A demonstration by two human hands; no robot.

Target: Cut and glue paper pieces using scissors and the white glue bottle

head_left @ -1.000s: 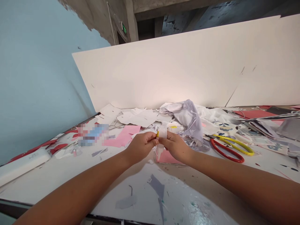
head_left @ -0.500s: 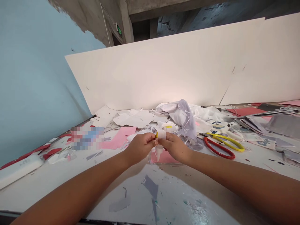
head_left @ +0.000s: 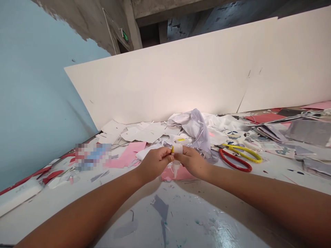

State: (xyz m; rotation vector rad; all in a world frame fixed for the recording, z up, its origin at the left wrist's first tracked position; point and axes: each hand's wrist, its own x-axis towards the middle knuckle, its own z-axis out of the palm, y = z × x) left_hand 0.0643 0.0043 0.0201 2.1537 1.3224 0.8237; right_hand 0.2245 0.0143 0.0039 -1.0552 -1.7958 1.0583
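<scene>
Between my two hands, a white glue bottle (head_left: 177,149) with a yellow label patch is held upside down, its nozzle pointing down. My left hand (head_left: 157,161) is closed on its left side, thumb and fingers pinching it. From the right, my right hand (head_left: 194,162) grips the same bottle. Below the nozzle lies a pink piece of paper or cloth (head_left: 184,174) on the white table (head_left: 196,210); whether the tip touches it I cannot tell. Another white bottle with a yellow label (head_left: 182,140) lies just behind my hands.
Scissors with red and yellow handles (head_left: 239,156) lie to the right. Crumpled pale lilac cloth (head_left: 201,132) is heaped behind my hands. White scraps (head_left: 144,132) and pink scraps (head_left: 129,155) cover the back left. A white board (head_left: 168,79) stands along the table's rear, beside a blue wall (head_left: 33,86).
The view has shifted slightly, so the table things sit a little further left. Both hands keep hold of the inverted glue bottle above the pink piece.
</scene>
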